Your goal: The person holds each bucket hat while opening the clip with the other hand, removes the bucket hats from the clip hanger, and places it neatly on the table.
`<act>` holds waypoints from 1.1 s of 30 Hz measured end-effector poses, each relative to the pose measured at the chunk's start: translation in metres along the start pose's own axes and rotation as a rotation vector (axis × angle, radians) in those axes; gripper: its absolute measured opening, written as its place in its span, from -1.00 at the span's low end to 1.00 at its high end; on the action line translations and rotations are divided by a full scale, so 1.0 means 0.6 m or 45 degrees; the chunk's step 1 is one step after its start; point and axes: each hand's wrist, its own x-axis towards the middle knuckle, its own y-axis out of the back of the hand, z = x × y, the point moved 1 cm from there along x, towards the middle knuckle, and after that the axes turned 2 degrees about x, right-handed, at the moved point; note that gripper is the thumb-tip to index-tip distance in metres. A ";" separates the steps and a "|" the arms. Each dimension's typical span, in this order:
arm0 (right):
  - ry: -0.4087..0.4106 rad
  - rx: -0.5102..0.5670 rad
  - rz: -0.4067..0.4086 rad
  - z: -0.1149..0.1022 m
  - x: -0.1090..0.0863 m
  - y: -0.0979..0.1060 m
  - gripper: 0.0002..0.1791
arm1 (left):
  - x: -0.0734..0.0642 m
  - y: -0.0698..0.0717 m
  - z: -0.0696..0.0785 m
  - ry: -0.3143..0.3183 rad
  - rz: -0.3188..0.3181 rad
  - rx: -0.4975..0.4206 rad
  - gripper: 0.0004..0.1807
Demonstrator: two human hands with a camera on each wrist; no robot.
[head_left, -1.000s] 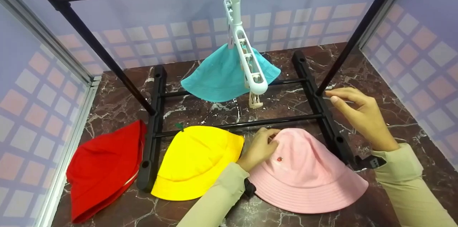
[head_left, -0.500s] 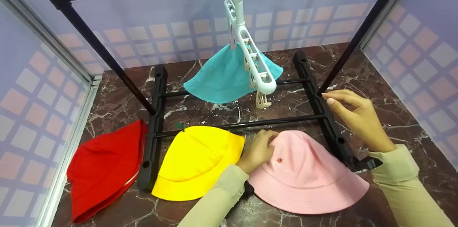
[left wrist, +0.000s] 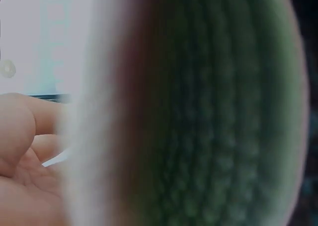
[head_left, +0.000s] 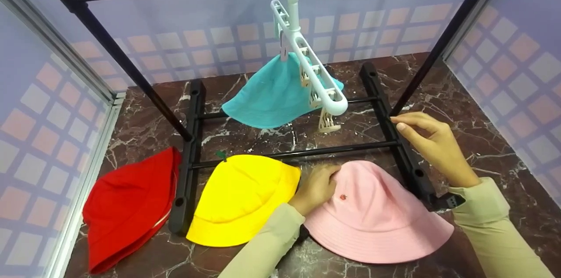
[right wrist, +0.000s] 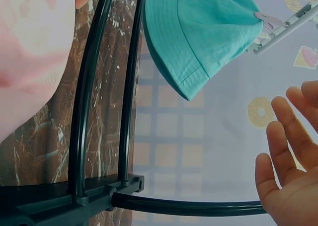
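Note:
A pink bucket hat (head_left: pixel 372 212) with a small strawberry mark lies at the front of the rack. My left hand (head_left: pixel 316 183) grips the left side of its crown; the fingertips are partly hidden there. In the left wrist view a blurred hat brim (left wrist: pixel 213 107) covers most of the picture beside the hand (left wrist: pixel 30 156). Over the rack's right foot, my right hand (head_left: pixel 431 144) holds nothing, its fingers loosely bent. A white clip hanger (head_left: pixel 313 65) hangs from the top bar, and a turquoise bucket hat (head_left: pixel 271 94) is clipped to its far half.
A yellow bucket hat (head_left: pixel 239 199) with a green leaf lies left of my left hand. Further left is a red bucket hat (head_left: pixel 127 208). The black rack (head_left: pixel 188 172) stands on a dark marbled surface (head_left: pixel 149 120) between patterned walls.
The hanger's near end has swung to the right. My right hand has drifted slightly left and down. My left hand stays at the pink hat, which has barely shifted.

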 end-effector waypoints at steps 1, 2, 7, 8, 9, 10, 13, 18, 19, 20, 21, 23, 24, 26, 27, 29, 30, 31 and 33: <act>-0.012 0.008 0.003 0.000 0.000 -0.001 -0.77 | -0.001 0.000 -0.001 -0.009 -0.002 -0.012 -0.60; -0.023 0.012 0.004 -0.001 0.000 -0.003 -0.77 | -0.002 0.001 -0.001 -0.019 0.000 -0.024 -0.60; -0.038 -0.012 0.004 -0.003 0.000 -0.011 -0.77 | -0.008 0.003 -0.003 -0.036 0.005 -0.067 -0.60; -0.039 -0.018 0.004 -0.004 0.001 -0.013 -0.77 | -0.009 0.004 -0.002 -0.030 0.002 -0.068 -0.61; -0.043 -0.017 0.004 -0.005 0.002 -0.014 -0.77 | -0.010 0.005 -0.002 -0.023 -0.004 -0.076 -0.61; -0.057 0.000 0.006 -0.005 0.003 -0.016 -0.77 | -0.010 0.007 -0.001 -0.015 -0.012 -0.080 -0.61; -0.066 0.015 -0.003 -0.009 0.007 -0.019 -0.78 | -0.009 0.014 0.000 0.014 -0.041 -0.097 -0.63; -0.013 -0.032 -0.029 -0.013 0.017 -0.023 -0.78 | -0.008 0.031 0.000 0.027 -0.078 -0.065 -0.68; 0.004 -0.041 -0.036 -0.014 0.020 -0.023 -0.78 | -0.008 0.035 0.001 0.032 -0.084 -0.052 -0.68; 0.022 -0.048 -0.042 -0.014 0.022 -0.024 -0.77 | -0.009 0.039 0.001 0.040 -0.090 -0.045 -0.69; 0.043 -0.055 -0.048 -0.014 0.024 -0.025 -0.77 | -0.010 0.044 0.001 0.047 -0.089 -0.044 -0.70; 0.078 -0.053 -0.056 -0.016 0.028 -0.027 -0.77 | -0.012 0.053 0.002 0.057 -0.079 -0.039 -0.70; 0.091 -0.048 -0.059 -0.017 0.030 -0.028 -0.77 | -0.012 0.058 0.002 0.060 -0.073 -0.037 -0.70; 0.108 -0.050 -0.057 -0.020 0.034 -0.030 -0.77 | -0.014 0.067 0.003 0.069 -0.054 -0.035 -0.70; 0.114 -0.051 -0.055 -0.022 0.036 -0.032 -0.77 | -0.015 0.072 0.003 0.068 -0.040 -0.032 -0.70; 0.099 -0.030 -0.045 -0.026 0.040 -0.036 -0.78 | -0.014 0.081 0.002 0.075 -0.018 -0.044 -0.70; 0.090 -0.014 -0.042 -0.028 0.043 -0.039 -0.78 | -0.015 0.086 0.002 0.076 0.000 -0.053 -0.71; 0.078 -0.009 -0.037 -0.030 0.045 -0.041 -0.78 | -0.015 0.090 0.002 0.073 0.018 -0.060 -0.71; 0.059 0.010 -0.030 -0.033 0.050 -0.046 -0.78 | -0.015 0.100 0.002 0.056 0.060 -0.072 -0.73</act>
